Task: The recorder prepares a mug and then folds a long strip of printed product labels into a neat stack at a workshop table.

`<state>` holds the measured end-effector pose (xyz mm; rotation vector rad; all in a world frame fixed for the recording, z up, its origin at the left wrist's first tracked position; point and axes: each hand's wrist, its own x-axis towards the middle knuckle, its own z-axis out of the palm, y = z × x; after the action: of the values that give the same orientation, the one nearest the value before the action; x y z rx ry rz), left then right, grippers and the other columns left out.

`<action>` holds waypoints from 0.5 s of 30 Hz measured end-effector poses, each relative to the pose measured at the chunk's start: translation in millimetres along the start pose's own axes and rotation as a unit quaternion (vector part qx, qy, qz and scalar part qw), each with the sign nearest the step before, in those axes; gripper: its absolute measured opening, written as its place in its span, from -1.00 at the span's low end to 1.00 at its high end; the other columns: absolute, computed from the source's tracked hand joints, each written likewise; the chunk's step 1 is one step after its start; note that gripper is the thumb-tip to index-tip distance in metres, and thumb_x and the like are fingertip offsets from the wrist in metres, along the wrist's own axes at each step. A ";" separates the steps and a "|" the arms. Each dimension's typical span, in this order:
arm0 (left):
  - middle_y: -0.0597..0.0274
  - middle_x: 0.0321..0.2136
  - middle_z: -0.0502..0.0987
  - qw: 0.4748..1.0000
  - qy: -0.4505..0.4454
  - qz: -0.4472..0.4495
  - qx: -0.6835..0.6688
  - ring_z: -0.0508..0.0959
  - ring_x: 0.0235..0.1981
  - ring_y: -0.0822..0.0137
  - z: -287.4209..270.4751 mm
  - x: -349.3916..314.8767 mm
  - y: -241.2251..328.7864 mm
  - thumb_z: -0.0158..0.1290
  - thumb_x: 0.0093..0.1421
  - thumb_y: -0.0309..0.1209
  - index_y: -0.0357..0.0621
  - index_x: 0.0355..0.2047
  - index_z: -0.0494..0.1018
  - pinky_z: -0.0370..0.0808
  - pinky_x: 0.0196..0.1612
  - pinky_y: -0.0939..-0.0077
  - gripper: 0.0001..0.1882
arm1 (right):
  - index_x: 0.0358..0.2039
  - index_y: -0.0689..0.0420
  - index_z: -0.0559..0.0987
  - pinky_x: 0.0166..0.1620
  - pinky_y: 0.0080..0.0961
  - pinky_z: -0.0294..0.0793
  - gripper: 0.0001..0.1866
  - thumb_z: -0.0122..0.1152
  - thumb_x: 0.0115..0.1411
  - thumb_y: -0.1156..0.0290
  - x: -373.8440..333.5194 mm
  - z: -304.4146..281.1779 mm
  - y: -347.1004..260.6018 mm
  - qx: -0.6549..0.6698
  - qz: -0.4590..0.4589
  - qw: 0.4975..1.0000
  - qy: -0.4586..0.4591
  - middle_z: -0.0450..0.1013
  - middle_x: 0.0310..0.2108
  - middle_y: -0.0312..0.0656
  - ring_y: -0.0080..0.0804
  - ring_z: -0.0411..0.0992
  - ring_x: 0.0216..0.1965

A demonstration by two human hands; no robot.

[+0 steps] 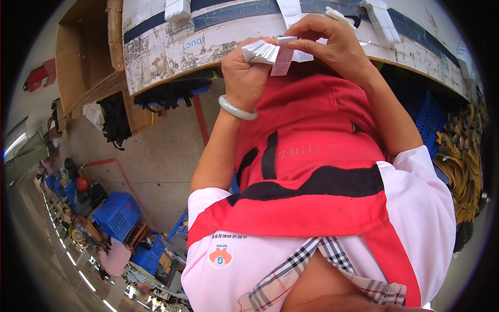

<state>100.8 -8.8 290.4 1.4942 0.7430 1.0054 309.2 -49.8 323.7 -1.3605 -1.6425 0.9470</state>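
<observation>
My left hand (244, 75), with a pale bangle at the wrist, is closed around a fanned bundle of thin white folded strips (260, 52). Beside the bundle hangs a small see-through plastic piece (282, 61), tinted pink by the apron behind it. My right hand (335, 49) pinches with thumb and forefinger at a small white piece (286, 39) at the top of this plastic. Its other fingers curl above, and exactly how the white piece and the plastic join is hidden. Both hands are held at the near edge of the worktable, in front of my red apron (306, 140).
The worktable (156, 62) has a worn, taped cardboard top. White stacks (177, 9) lie at its far left, and more white strips (382, 23) at the right. An open carton (86, 57) stands left. Blue crates (117, 213) stand behind on the left; brownish strips (462, 161) hang at right.
</observation>
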 end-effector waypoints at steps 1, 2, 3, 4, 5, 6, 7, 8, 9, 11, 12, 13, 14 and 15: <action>0.33 -0.37 0.61 1.000 0.000 -0.021 -0.015 0.54 -0.34 0.56 1.3 -0.7 1.0 0.14 0.15 -0.64 -0.24 -0.27 0.59 0.49 -0.26 0.65 -0.85 | -0.19 0.20 0.61 -0.15 -0.65 0.47 -0.81 0.28 0.22 0.40 -1.2 1.5 2.7 0.000 0.001 1.000 0.001 0.52 -0.30 -0.31 -0.60 0.46 -0.27; 0.33 -0.37 0.61 1.000 -0.001 -0.021 -0.015 0.54 -0.34 0.56 2.8 -1.2 0.6 0.14 0.15 -0.64 -0.24 -0.27 0.59 0.49 -0.26 0.65 -0.85 | -0.21 0.22 0.61 -0.20 -0.66 0.48 -0.79 0.29 0.22 0.36 -2.6 3.2 5.3 0.019 -0.004 1.000 0.007 0.53 -0.33 -0.30 -0.60 0.47 -0.30; 0.34 -0.38 0.61 0.999 0.007 -0.032 -0.034 0.54 -0.34 0.56 3.0 -2.6 -0.7 0.15 0.14 -0.63 -0.25 -0.26 0.59 0.49 -0.26 0.65 -0.85 | -0.22 0.23 0.61 -0.26 -0.67 0.49 -0.76 0.30 0.22 0.32 -2.1 5.2 5.8 0.040 -0.011 0.999 0.010 0.53 -0.37 -0.30 -0.60 0.47 -0.34; 0.35 -0.39 0.60 0.998 0.015 -0.043 -0.052 0.53 -0.35 0.57 2.8 -3.6 -1.4 0.16 0.14 -0.63 -0.25 -0.26 0.59 0.48 -0.26 0.65 -0.85 | -0.22 0.23 0.61 -0.26 -0.67 0.49 -0.76 0.30 0.22 0.32 -1.9 5.0 3.5 0.042 -0.011 0.999 0.008 0.53 -0.37 -0.30 -0.60 0.47 -0.34; 0.35 -0.39 0.60 0.998 0.017 -0.043 -0.051 0.53 -0.35 0.57 2.2 -4.2 -1.1 0.16 0.14 -0.63 -0.25 -0.26 0.59 0.48 -0.26 0.65 -0.85 | -0.23 0.23 0.61 -0.25 -0.67 0.48 -0.78 0.29 0.23 0.33 -1.7 3.8 -1.8 0.063 0.007 0.998 -0.008 0.53 -0.39 -0.30 -0.60 0.47 -0.34; 0.34 -0.39 0.60 0.996 0.010 -0.059 -0.060 0.52 -0.37 0.59 1.9 -4.5 -1.1 0.18 0.14 -0.60 -0.26 -0.25 0.59 0.47 -0.31 0.67 -0.85 | -0.25 0.24 0.61 -0.25 -0.67 0.48 -0.79 0.28 0.24 0.34 -2.1 3.2 -4.7 0.083 0.027 0.996 -0.023 0.52 -0.40 -0.31 -0.60 0.47 -0.34; 0.34 -0.39 0.60 0.995 0.004 -0.074 -0.069 0.50 -0.39 0.60 1.8 -4.8 -1.1 0.20 0.14 -0.58 -0.27 -0.24 0.59 0.45 -0.37 0.69 -0.85 | -0.25 0.24 0.61 -0.25 -0.67 0.48 -0.79 0.28 0.24 0.34 -1.8 3.3 -2.4 0.083 0.028 0.996 -0.023 0.52 -0.40 -0.31 -0.60 0.47 -0.34; 0.34 -0.39 0.60 0.995 0.003 -0.075 -0.069 0.50 -0.39 0.60 1.6 -5.2 -0.7 0.20 0.14 -0.58 -0.27 -0.24 0.59 0.45 -0.37 0.69 -0.85 | -0.26 0.24 0.61 -0.28 -0.70 0.45 -0.80 0.28 0.23 0.34 -1.0 2.8 1.8 0.076 0.026 0.996 -0.029 0.51 -0.43 -0.32 -0.63 0.45 -0.37; 0.31 -0.41 0.60 0.987 -0.016 -0.132 -0.086 0.50 -0.44 0.61 0.9 -6.0 0.6 0.19 0.18 -0.53 -0.28 -0.26 0.59 0.41 -0.44 0.71 -0.87 | -0.28 0.23 0.61 -0.31 -0.72 0.43 -0.80 0.28 0.23 0.34 -0.3 2.8 2.6 0.070 0.024 0.997 -0.037 0.49 -0.46 -0.33 -0.65 0.42 -0.40; 0.28 -0.42 0.60 0.976 -0.035 -0.189 -0.102 0.49 -0.48 0.62 -1.9 -5.2 3.2 0.19 0.21 -0.47 -0.28 -0.27 0.59 0.37 -0.51 0.72 -0.87 | -0.29 0.23 0.62 -0.34 -0.74 0.38 -0.80 0.29 0.22 0.33 -2.8 -7.8 -6.1 0.156 0.089 0.979 -0.102 0.48 -0.48 -0.34 -0.67 0.39 -0.45; 0.25 -0.45 0.60 0.953 -0.058 -0.240 -0.176 0.48 -0.52 0.61 -5.3 -3.7 4.9 0.16 0.24 -0.41 -0.27 -0.28 0.58 0.33 -0.55 0.74 -0.84 | -0.31 0.22 0.62 -0.37 -0.77 0.34 -0.80 0.30 0.21 0.32 -3.8 -10.2 -11.6 0.241 0.151 0.944 -0.166 0.47 -0.50 -0.34 -0.69 0.35 -0.49; 0.22 -0.48 0.60 0.921 -0.080 -0.289 -0.248 0.47 -0.57 0.61 -7.5 -3.4 6.3 0.14 0.27 -0.34 -0.27 -0.28 0.57 0.28 -0.60 0.75 -0.80 | -0.31 0.22 0.62 -0.37 -0.77 0.34 -0.80 0.30 0.21 0.32 -5.3 -8.2 -15.8 0.243 0.151 0.943 -0.168 0.47 -0.50 -0.34 -0.69 0.35 -0.49; 0.17 -0.49 0.60 0.932 -0.070 -0.276 -0.224 0.51 -0.57 0.53 -3.6 -5.9 6.8 0.05 0.33 -0.14 -0.28 -0.28 0.56 0.36 -0.57 0.72 -0.62 | -0.32 0.21 0.62 -0.38 -0.78 0.31 -0.78 0.32 0.19 0.30 -6.2 -4.4 -20.4 0.272 0.152 0.935 -0.170 0.45 -0.52 -0.35 -0.70 0.31 -0.52; 0.17 -0.49 0.60 0.931 -0.072 -0.277 -0.225 0.51 -0.57 0.53 -0.9 -7.9 6.3 0.05 0.33 -0.14 -0.28 -0.28 0.56 0.36 -0.57 0.72 -0.62 | -0.33 0.20 0.63 -0.40 -0.79 0.27 -0.77 0.33 0.18 0.28 -6.8 -3.1 -24.0 0.298 0.153 0.927 -0.167 0.44 -0.54 -0.35 -0.71 0.28 -0.54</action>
<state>96.1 -16.5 295.1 0.8720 0.7119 0.5721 303.2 -59.8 345.9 -1.0756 -1.2187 1.7755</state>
